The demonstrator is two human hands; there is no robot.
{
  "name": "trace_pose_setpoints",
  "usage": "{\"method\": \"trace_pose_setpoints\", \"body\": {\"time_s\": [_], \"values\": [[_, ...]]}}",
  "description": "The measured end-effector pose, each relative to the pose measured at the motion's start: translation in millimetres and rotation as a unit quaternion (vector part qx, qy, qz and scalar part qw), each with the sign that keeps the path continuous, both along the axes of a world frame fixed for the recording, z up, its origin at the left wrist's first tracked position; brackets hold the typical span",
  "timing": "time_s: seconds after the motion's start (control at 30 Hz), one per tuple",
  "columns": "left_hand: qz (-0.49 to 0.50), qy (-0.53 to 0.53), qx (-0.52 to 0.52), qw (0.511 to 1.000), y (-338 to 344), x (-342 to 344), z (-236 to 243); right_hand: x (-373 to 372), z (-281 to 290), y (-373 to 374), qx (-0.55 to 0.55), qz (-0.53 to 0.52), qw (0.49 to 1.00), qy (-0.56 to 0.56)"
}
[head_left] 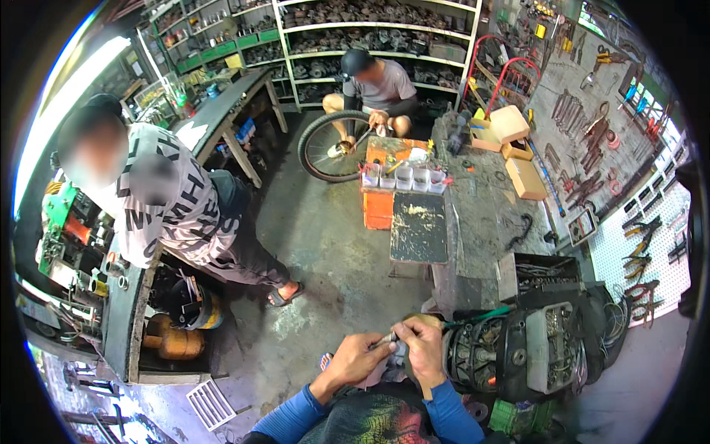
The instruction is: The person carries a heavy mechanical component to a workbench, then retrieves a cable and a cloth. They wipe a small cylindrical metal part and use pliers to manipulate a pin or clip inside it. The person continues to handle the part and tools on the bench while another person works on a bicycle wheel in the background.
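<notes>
The left hand (pixel 360 362) and right hand (pixel 420 348) meet near the front, fingers pinched around a small part (pixel 387 340) too hidden to identify. Crowding them on the right is a dark round machine (pixel 481 346) with a metal tray (pixel 549 349) of small pieces. Farther right sits a metal toolbox (pixel 506 278). A worn black board (pixel 418 228) stands beyond, then a bicycle wheel (pixel 303 142) beside a crouching co-worker (pixel 388 80); another person (pixel 185 189) stands left.

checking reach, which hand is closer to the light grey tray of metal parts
Right. The right hand is to the left of the light grey tray; the left hand is farther left, beyond the right hand.
</notes>
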State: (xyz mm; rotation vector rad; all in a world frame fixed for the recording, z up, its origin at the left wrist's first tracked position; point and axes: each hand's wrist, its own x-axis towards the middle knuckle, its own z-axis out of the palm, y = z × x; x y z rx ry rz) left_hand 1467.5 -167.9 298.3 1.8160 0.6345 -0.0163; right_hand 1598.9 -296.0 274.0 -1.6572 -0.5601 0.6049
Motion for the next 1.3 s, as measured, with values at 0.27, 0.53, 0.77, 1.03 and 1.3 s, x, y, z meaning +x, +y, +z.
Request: {"method": "trace_pose_setpoints", "body": {"time_s": [0.27,0.53,0.77,1.03,1.3], "values": [[-0.03,-0.014,0.038,0.999,45.4,8.3,15.0,7.5,23.4,37.0,-0.004,-0.05,0.997,0.06],[0.024,-0.056,-0.076,0.995,74.0,4.4,4.7,-24.8,17.4,52.1,0.073,-0.128,0.985,0.086],[-0.013,-0.04,-0.094,0.995,82.6,0.2,14.5,-40.8,24.6,65.6,0.04,-0.116,0.991,0.05],[-0.032,-0.032,-0.142,0.989,79.2,-11.9,10.7,-10.7,24.0,65.6,0.108,-0.151,0.981,0.056],[0.109,-0.004,-0.163,0.981,103.3,-37.9,-11.5,43.3,55.6,42.5,0.03,-0.099,0.995,0.001]]}}
